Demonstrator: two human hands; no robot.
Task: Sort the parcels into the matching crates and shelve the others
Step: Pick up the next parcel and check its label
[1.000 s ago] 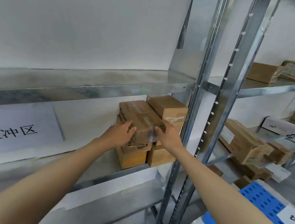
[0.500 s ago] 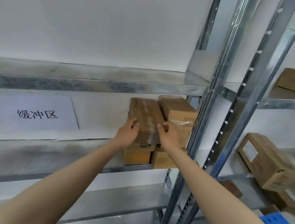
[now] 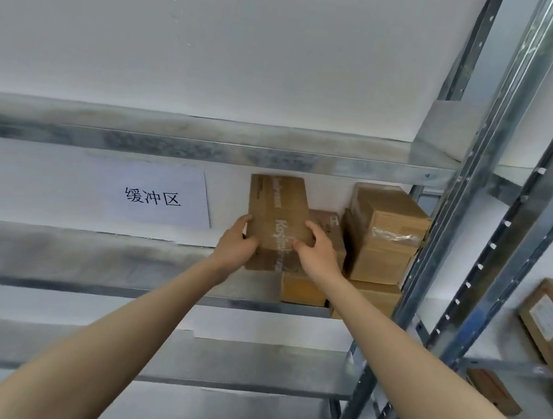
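- Cardboard parcel [image 3: 279, 216], brown with pale tape along its top face, is just right of the paper sign [image 3: 152, 195]. It lies between the sign and the stack of boxes [image 3: 386, 235] further right of the sign.
- Its near end is at the front of the shelf [image 3: 90, 257] below the sign. I cannot tell whether the underside rests on the shelf or on the low box [image 3: 304, 290].
- Step, as judged: shelving a parcel that matched no crate; placement not yet finished.
- Next move probably calls for sliding it squarely back, right of the sign, without nudging the stack, then letting go.
- Left hand [image 3: 234, 247] and right hand [image 3: 318, 253] clasp the near end from either side, fingers [image 3: 312, 230] curled round its edges. Both arms are stretched forward and up.
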